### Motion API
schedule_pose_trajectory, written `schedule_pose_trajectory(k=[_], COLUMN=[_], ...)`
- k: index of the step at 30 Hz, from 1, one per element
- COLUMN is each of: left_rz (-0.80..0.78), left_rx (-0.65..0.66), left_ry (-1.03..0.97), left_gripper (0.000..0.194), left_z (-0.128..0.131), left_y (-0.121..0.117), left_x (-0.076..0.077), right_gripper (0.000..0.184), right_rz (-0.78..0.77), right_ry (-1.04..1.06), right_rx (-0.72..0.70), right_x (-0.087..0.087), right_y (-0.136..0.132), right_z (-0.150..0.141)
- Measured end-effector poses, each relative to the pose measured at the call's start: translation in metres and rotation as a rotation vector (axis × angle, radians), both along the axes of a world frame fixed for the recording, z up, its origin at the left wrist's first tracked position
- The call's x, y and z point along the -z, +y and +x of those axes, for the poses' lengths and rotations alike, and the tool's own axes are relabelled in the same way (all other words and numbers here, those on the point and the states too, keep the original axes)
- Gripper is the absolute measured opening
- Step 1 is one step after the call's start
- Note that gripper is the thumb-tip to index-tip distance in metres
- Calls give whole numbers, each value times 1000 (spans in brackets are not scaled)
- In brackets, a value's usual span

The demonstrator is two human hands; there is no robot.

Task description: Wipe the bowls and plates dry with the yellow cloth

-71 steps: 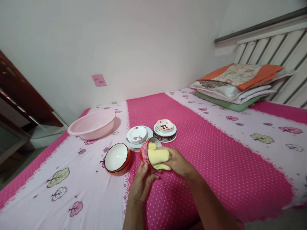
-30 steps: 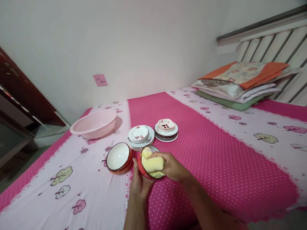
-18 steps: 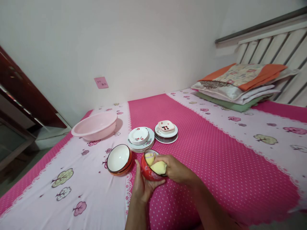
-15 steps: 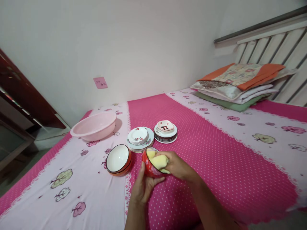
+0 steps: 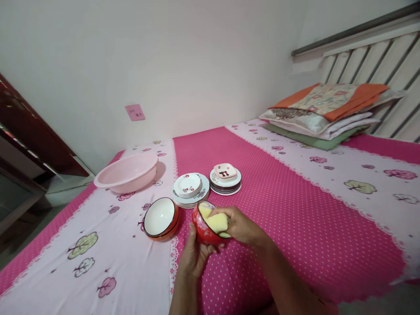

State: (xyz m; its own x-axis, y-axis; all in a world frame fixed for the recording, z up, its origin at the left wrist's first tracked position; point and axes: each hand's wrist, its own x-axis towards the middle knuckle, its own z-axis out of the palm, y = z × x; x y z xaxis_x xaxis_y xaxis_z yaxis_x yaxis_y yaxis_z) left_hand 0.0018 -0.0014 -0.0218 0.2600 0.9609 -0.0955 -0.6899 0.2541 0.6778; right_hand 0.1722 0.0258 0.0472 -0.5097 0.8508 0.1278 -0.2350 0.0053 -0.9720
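My left hand (image 5: 196, 253) grips a red floral bowl (image 5: 204, 228) from below and the left, its thumb up along the outer wall. The bowl is tilted, its dark rim facing up and to the right. In my right hand (image 5: 241, 224) is a yellow cloth (image 5: 218, 222), pressed inside the bowl and bunched over the near rim. To the left, a short stack of orange bowls (image 5: 160, 218) with white insides and dark rims rests on the bedspread. Just beyond the held bowl stands a stack of flowered white plates (image 5: 187, 185).
Right of the flowered plates is another plate stack (image 5: 235, 183) topped by a small square dish (image 5: 225, 171). A pink basin (image 5: 129, 175) sits at the back left. Folded bedding and cushions (image 5: 321, 114) lie at the back right, against the white wall (image 5: 210, 65).
The bowl has turned slightly in my left hand, showing more of its red outer wall. My right fingers have shifted a little on the cloth inside it. The view has moved slightly.
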Motion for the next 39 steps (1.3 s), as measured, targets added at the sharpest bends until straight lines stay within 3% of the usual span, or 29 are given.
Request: schedule_pose_trajectory(k=[5,11,15,19,26,31,35,39], left_rz=[-44,30,136,107,38,-82,-72,43], left_rx=[115,-36,-36,-65,-88,18,154,154], left_ry=[-128,-204,-128,-27,-39,-147,-176,-153], left_gripper=[74,71,61,62,50,57,72,52], left_z=[4,10,5,1,2,1,4,4], left_y=[-1,-2,-7,-10,-5,-2,-3,-7], left_x=[-14,-24,-23,-26,-22,-14,-17,-23], right_gripper=[20,28,33,45,30,17,24,32], right_rz=[4,-31,-103,-139,-53,-24,-45,-76], right_ry=[-81,-8,79,131,67,-32,-21,57], right_rx=[-50,71,164,203,69,-62,-58,50], right_x=[-8,0,12,18,-2,-9,-9,-3], right_y=[-2,5,13,17,5,1,2,10], right_z=[4,0,-4,-4,-3,5,9,11])
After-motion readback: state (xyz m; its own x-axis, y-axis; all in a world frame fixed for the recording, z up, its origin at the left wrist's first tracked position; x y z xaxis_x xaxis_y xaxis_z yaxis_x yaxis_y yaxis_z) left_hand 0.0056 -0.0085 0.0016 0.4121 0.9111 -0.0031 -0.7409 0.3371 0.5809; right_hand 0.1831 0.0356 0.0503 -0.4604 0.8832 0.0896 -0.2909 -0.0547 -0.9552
